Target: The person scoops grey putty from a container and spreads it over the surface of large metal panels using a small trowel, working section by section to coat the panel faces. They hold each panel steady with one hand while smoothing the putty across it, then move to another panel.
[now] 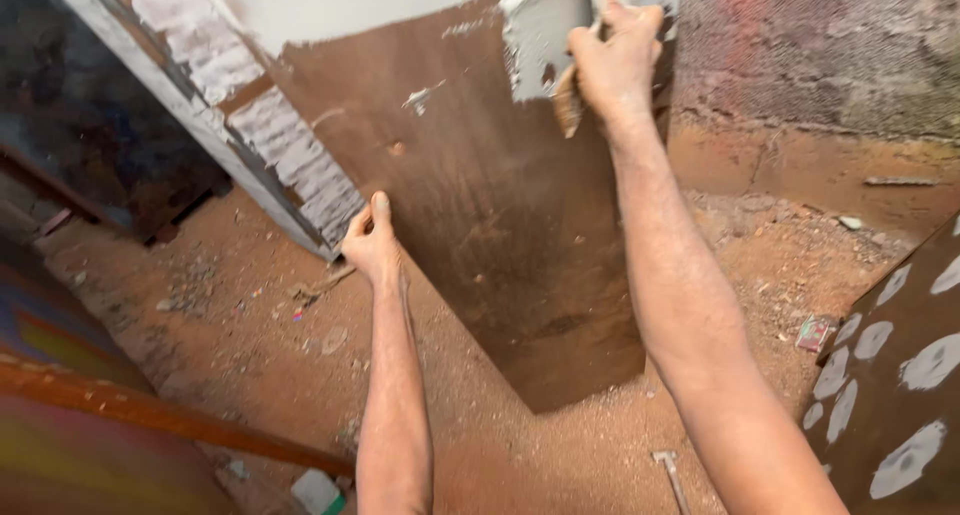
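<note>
A tall brown board [480, 195] stands tilted on the sandy floor, leaning toward a wall. My left hand [373, 243] grips the board's left edge at mid height. My right hand [612, 60] is raised at the board's top right and holds the wooden handle of a flat scraper blade [545, 35], which lies against a patch of white-grey filler spread on the upper board. More white filler covers the board's top edge.
A second brown board with white filler dots [900, 395] leans at the right. A white brick pillar [270, 125] stands behind the left edge. A rusty bar [150, 410] crosses the lower left. A small container [318, 492] and a tool [672, 475] lie on the sand.
</note>
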Demonstrator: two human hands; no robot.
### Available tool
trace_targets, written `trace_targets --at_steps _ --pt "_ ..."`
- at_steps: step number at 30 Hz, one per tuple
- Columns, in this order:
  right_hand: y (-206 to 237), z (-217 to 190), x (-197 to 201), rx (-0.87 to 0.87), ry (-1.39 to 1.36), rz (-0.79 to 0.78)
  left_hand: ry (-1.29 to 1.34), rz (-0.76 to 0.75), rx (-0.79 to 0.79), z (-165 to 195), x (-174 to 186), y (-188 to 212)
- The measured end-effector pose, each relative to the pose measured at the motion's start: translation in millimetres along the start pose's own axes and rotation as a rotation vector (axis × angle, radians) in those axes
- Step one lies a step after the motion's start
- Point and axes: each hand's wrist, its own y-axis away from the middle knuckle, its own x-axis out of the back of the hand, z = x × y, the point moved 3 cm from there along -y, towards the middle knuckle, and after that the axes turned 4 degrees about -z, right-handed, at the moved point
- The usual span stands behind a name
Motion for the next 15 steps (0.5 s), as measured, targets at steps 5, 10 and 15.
trace_targets --at_steps 5,10,15 --pt "60 -40 -69 0.096 -0.018 -0.078 0.135 -0.010 0.069 -6 3 0" --pt "124 -94 -143 -0.027 0.033 -0.139 0.044 -0.109 0.035 1 11 1" --pt "160 -138 -208 0.002 0.062 -0.165 0.175 -0.210 0.208 3 16 3"
